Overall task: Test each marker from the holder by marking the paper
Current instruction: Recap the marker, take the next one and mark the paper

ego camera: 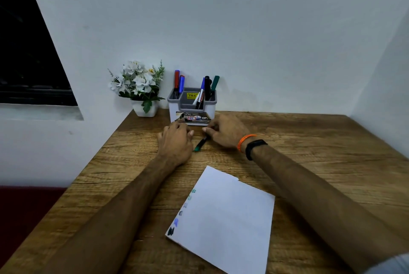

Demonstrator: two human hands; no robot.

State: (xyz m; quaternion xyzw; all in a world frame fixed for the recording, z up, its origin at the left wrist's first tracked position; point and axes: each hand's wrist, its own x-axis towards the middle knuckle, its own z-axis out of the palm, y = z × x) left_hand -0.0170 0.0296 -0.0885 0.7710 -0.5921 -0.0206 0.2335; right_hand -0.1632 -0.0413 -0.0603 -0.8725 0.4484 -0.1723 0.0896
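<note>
Nearest the viewer, a sheet of paper (223, 220) lies skewed on the wooden worktop (309, 147), toward its near edge and between the two forearms. A column of small ink marks in green, blue and black runs along the sheet's left edge. To the right of the paper the worktop is bare wood out to its right edge, and a narrower bare strip runs down the left side beyond the left forearm.

Farther in, both hands rest on the wood close together, just in front of the holder. The left hand (174, 138) lies palm down with its fingers loosely bent; whether it grips anything is hidden. The right hand (223, 132), with an orange band and a black band on its wrist, pinches the dark far end of a green marker (200, 144). The marker lies slanted in the gap between the hands, its long axis running from its green near-left end up to the right hand's fingertips.

Beyond the hands, the white and grey holder (192, 108) stands at the worktop's far edge against the wall (265, 30). Red and blue markers stand upright in its left compartment; a blue, a black and a green one lean in the right. A small white pot of white flowers (139, 87) sits in the far left corner beside the holder.
</note>
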